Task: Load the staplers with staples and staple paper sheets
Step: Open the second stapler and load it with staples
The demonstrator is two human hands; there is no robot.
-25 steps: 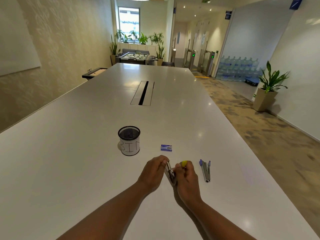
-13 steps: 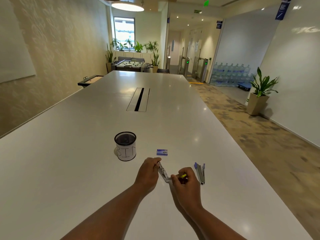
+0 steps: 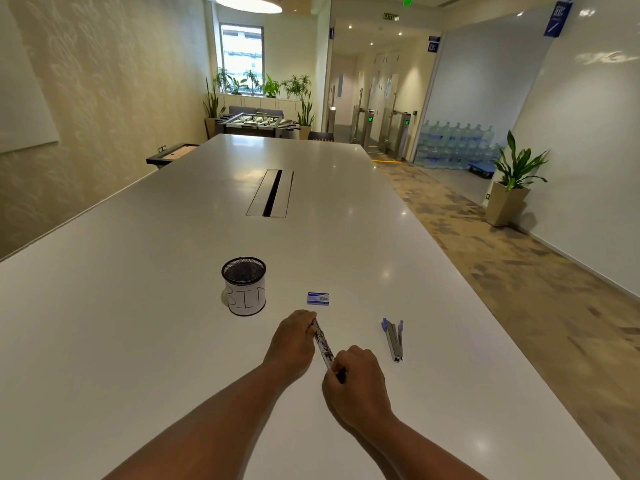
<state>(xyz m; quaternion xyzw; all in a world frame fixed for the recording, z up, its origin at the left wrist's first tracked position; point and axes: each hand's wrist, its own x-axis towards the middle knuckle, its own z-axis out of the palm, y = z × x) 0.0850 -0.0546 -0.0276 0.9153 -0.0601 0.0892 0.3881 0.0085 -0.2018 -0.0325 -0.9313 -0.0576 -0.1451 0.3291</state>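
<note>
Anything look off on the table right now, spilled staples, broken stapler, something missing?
No spill or damage shows. The second stapler lies splayed open, likely just awaiting loading. The staple box sits closed by the bin cup. One oddity: no paper sheets are in view. Both hands grip the other stapler.

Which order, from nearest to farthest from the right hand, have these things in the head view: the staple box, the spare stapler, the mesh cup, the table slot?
From the right hand:
1. Spare stapler, lying just to its right.
2. Staple box, ahead and slightly left.
3. Mesh cup, farther left, marked "BIN".
4. Table slot, far ahead at the table's middle.
</note>
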